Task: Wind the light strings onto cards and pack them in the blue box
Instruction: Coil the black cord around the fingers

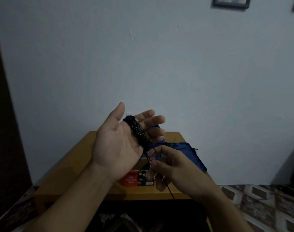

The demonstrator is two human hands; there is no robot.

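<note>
One light string (137,133), many dark turns, sits coiled round the straight fingers of the left hand (116,144), palm up. Right hand (174,169), at 4 o'clock of the coil, pinches the loose tail. Blue box (184,148) lies at 3 o'clock on the table (76,164). Best to keep the tail taut and lay turns side by side.

single view: head-worn wide-angle camera, looks forward and somewhat down from person's own head. forearms enter from bottom edge. left hand (116,141), right hand (174,169) and light string (137,133) sit nearest lens, lower centre. small wooden table (79,156) lies just beyond and below hands, seen from its near side. pale wall (142,64) faces camera and fills upper two thirds. picture frame (230,2) cut by top edge, upper right. patterned floor (260,206) at lower right.
</note>
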